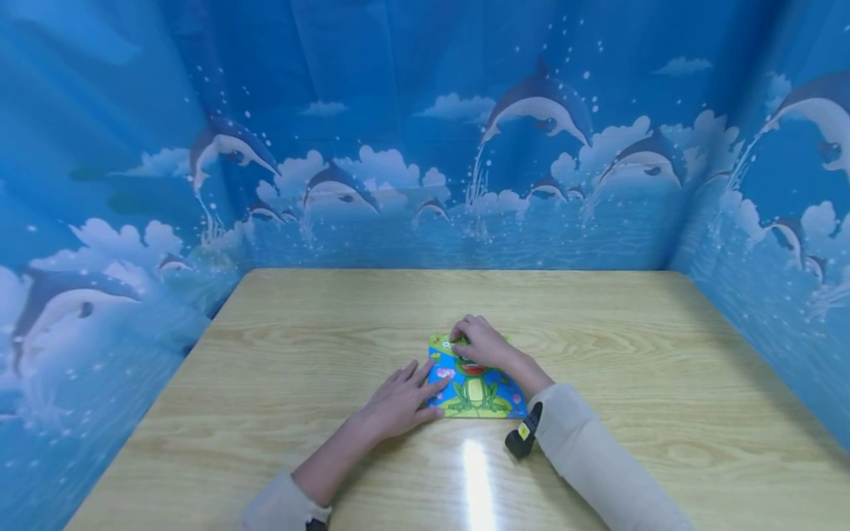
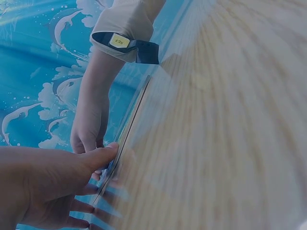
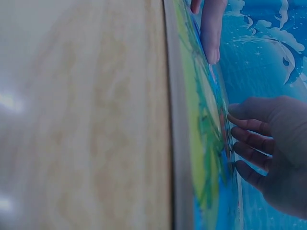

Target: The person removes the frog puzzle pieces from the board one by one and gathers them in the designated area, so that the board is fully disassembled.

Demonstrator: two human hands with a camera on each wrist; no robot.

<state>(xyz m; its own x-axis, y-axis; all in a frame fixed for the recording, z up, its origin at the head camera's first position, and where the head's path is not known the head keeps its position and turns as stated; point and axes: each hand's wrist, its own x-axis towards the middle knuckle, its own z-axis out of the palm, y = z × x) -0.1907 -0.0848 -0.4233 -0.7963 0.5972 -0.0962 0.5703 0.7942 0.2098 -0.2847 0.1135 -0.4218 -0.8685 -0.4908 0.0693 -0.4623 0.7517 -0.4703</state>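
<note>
A flat, brightly printed board with a green frog (image 1: 477, 394) lies on the wooden table. Its picture has a blue ground, a green border and pink flowers. My left hand (image 1: 401, 402) is spread at the board's left side, with straight fingertips touching its edge and surface. Over the upper part of the board is my right hand (image 1: 483, 345), its fingers bent downward and covering part of the frog's head. In the right wrist view, the right hand's (image 3: 273, 148) fingertips meet the board's face (image 3: 201, 120). Whether they pinch a piece is hidden.
The pale wood-grain table (image 1: 299, 317) extends around the board. Blue curtains (image 1: 398, 110) printed with dolphins and clouds stand at its back and sides. A bright light reflection lies on the tabletop in front of the board. A black wrist strap (image 1: 524, 431) sits over the right sleeve.
</note>
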